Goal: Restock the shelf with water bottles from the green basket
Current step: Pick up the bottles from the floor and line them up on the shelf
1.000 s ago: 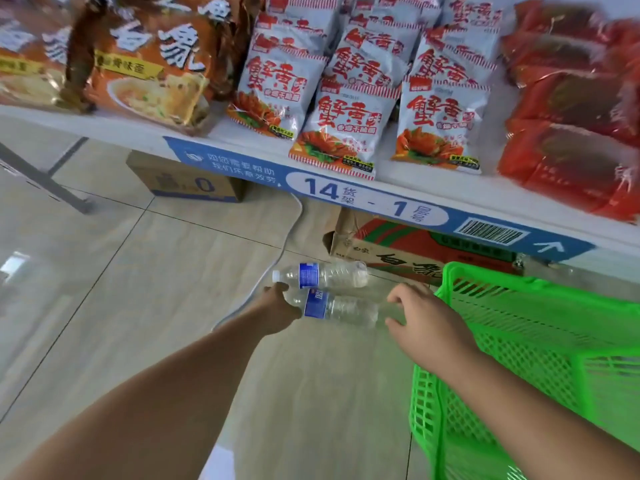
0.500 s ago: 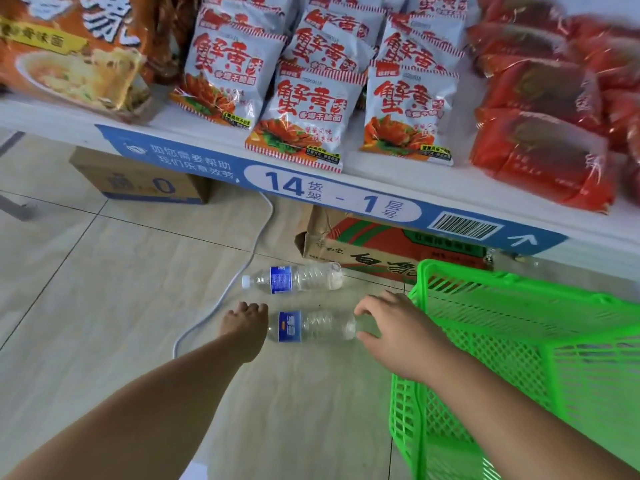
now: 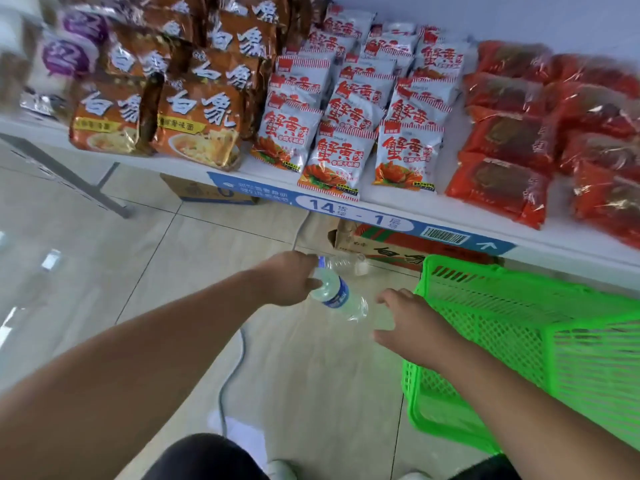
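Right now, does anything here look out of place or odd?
Yes. A second water bottle lies on its side on the floor in front of the cardboard box, not on the shelf. The left hand holds another water bottle by its cap end; the right hand is open.
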